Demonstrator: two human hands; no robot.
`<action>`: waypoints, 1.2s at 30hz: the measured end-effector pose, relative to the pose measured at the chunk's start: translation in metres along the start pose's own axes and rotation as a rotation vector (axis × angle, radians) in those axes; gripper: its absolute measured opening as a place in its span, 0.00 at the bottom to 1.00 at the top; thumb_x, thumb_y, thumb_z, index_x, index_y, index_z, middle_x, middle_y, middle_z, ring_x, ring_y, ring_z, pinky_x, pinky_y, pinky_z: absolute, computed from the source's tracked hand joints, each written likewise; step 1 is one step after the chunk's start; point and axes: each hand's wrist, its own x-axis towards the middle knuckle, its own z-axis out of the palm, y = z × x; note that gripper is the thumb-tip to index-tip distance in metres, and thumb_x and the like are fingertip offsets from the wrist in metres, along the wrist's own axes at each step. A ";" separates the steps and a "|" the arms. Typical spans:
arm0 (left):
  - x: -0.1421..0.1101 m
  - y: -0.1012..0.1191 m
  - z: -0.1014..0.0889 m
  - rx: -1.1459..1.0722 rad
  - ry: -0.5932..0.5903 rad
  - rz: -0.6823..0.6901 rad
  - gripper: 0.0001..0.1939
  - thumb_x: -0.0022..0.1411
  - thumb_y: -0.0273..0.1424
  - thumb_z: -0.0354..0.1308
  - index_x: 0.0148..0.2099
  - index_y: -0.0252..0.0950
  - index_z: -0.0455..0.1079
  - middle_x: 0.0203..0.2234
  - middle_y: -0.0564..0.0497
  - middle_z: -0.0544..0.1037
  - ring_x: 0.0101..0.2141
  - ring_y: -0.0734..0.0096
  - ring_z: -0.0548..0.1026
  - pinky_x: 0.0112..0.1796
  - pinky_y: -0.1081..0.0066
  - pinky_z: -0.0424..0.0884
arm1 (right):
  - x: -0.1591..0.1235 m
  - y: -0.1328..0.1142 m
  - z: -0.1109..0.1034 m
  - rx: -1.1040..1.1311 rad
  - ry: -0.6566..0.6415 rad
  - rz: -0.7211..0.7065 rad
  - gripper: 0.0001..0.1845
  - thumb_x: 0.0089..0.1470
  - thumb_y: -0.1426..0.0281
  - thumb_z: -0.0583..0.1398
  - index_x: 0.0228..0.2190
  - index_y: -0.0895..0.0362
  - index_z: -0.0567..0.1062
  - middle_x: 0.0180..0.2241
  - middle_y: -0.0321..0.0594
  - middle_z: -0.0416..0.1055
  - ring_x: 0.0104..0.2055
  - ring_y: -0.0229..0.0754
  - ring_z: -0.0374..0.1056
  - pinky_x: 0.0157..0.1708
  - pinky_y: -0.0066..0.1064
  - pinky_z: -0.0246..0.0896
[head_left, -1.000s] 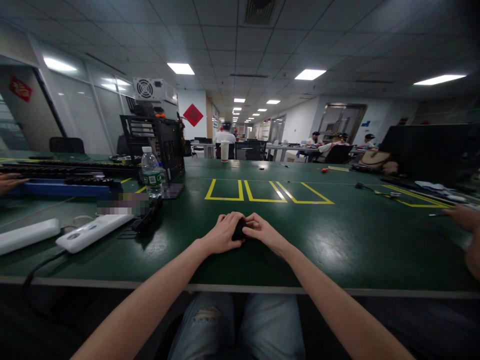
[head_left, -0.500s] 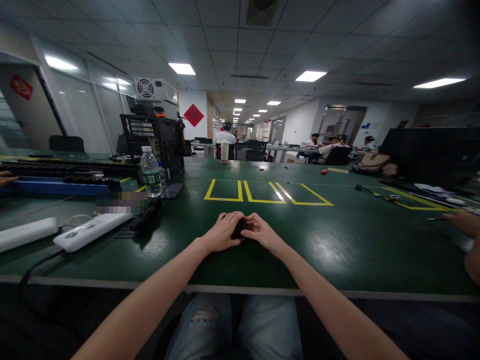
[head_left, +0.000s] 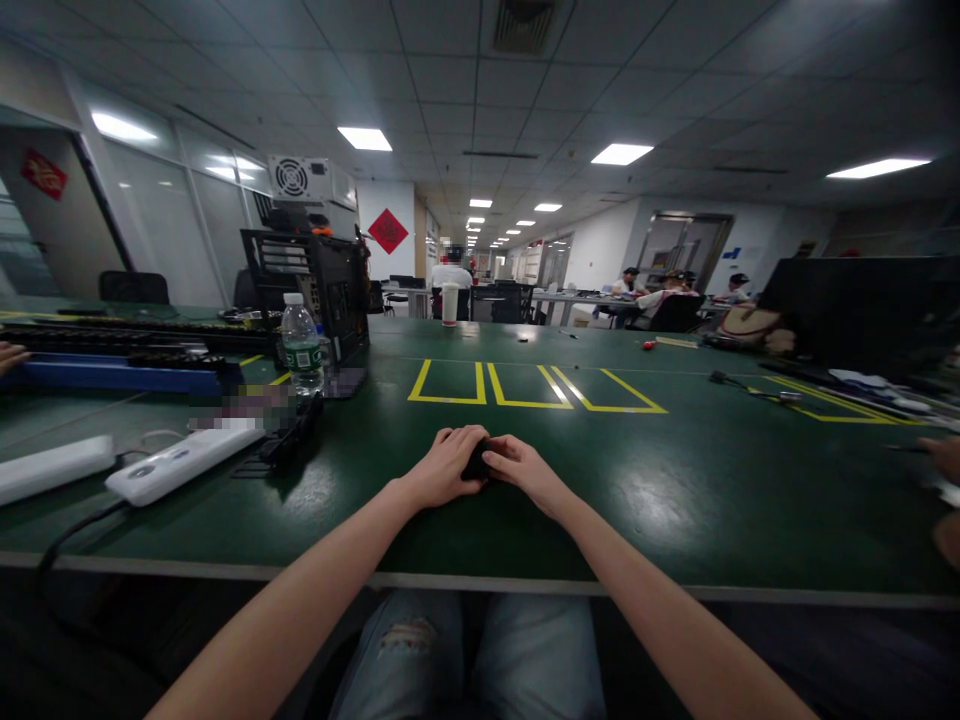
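Note:
Between my two hands, low over the green tabletop, is a small dark rounded object; its kind cannot be made out. My left hand wraps round its left side, thumb at the near edge and fingers over the far side. From the right, my right hand grips the same object with thumb and bent fingers. Much of the object is hidden by the fingers. Yellow tape outlines lie on the table just beyond my hands.
On the left are a white power strip, a water bottle and an open black computer case. A white cup stands at the far edge. A cable lies right, near another person's hand.
My left hand stays almost in place on the dark object. The fingers of my right hand have shifted slightly on it. At far right, the other person's hand has moved a little.

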 end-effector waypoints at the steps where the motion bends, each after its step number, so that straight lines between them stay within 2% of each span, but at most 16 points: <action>1: 0.000 0.000 0.000 0.000 0.002 0.000 0.29 0.48 0.29 0.58 0.51 0.39 0.50 0.48 0.45 0.63 0.48 0.60 0.62 0.48 0.59 0.53 | -0.001 0.000 -0.001 -0.005 -0.011 -0.009 0.19 0.36 0.64 0.65 0.32 0.55 0.66 0.34 0.36 0.68 0.38 0.40 0.66 0.41 0.37 0.60; 4: -0.001 0.000 0.000 0.001 0.003 0.003 0.29 0.48 0.29 0.58 0.51 0.39 0.50 0.48 0.46 0.63 0.48 0.60 0.62 0.48 0.60 0.53 | -0.003 -0.003 -0.002 -0.017 -0.038 -0.032 0.22 0.33 0.68 0.67 0.32 0.54 0.65 0.30 0.33 0.68 0.37 0.40 0.66 0.42 0.36 0.59; 6: -0.001 0.000 0.000 0.002 0.003 0.002 0.29 0.47 0.29 0.59 0.51 0.39 0.51 0.48 0.46 0.63 0.48 0.60 0.62 0.48 0.60 0.53 | -0.004 -0.004 -0.002 -0.015 -0.045 -0.033 0.21 0.35 0.68 0.66 0.32 0.54 0.64 0.28 0.32 0.68 0.36 0.39 0.66 0.41 0.36 0.60; 11: 0.000 0.000 0.000 0.003 0.003 -0.002 0.29 0.47 0.29 0.59 0.51 0.39 0.51 0.48 0.45 0.63 0.48 0.59 0.62 0.48 0.59 0.52 | -0.001 -0.001 0.001 -0.009 -0.004 -0.013 0.15 0.42 0.63 0.62 0.31 0.55 0.64 0.31 0.34 0.67 0.35 0.38 0.65 0.38 0.35 0.61; 16: 0.000 -0.001 0.000 0.005 -0.003 -0.002 0.29 0.47 0.29 0.59 0.51 0.39 0.51 0.48 0.45 0.63 0.48 0.60 0.62 0.48 0.59 0.53 | 0.002 0.000 0.001 -0.025 0.012 -0.008 0.17 0.39 0.63 0.63 0.30 0.56 0.65 0.33 0.36 0.66 0.36 0.39 0.65 0.40 0.38 0.60; 21: -0.001 -0.001 0.001 0.008 -0.005 -0.003 0.29 0.47 0.29 0.59 0.50 0.39 0.51 0.48 0.46 0.63 0.49 0.60 0.61 0.48 0.59 0.53 | -0.002 -0.004 -0.001 -0.032 -0.026 -0.057 0.21 0.32 0.69 0.67 0.29 0.55 0.64 0.32 0.33 0.67 0.38 0.39 0.65 0.42 0.35 0.59; 27: 0.000 -0.001 0.001 0.012 0.001 0.002 0.30 0.47 0.29 0.59 0.51 0.39 0.50 0.48 0.46 0.63 0.48 0.60 0.62 0.48 0.59 0.53 | 0.000 -0.002 0.001 -0.036 0.008 -0.046 0.15 0.40 0.63 0.63 0.29 0.55 0.63 0.29 0.33 0.65 0.33 0.37 0.65 0.36 0.34 0.61; 31: 0.000 0.001 0.000 0.013 0.004 0.000 0.29 0.47 0.29 0.58 0.51 0.39 0.50 0.47 0.46 0.64 0.48 0.60 0.63 0.48 0.60 0.53 | 0.004 0.003 0.001 -0.053 0.034 -0.021 0.17 0.39 0.62 0.63 0.31 0.56 0.64 0.32 0.36 0.66 0.36 0.39 0.65 0.38 0.36 0.61; 36: 0.000 0.002 -0.001 0.015 0.004 -0.013 0.28 0.47 0.28 0.58 0.50 0.39 0.51 0.47 0.46 0.64 0.48 0.59 0.62 0.47 0.60 0.53 | 0.001 -0.001 -0.001 -0.059 -0.030 -0.052 0.19 0.36 0.65 0.65 0.30 0.56 0.65 0.34 0.36 0.67 0.38 0.40 0.65 0.41 0.36 0.61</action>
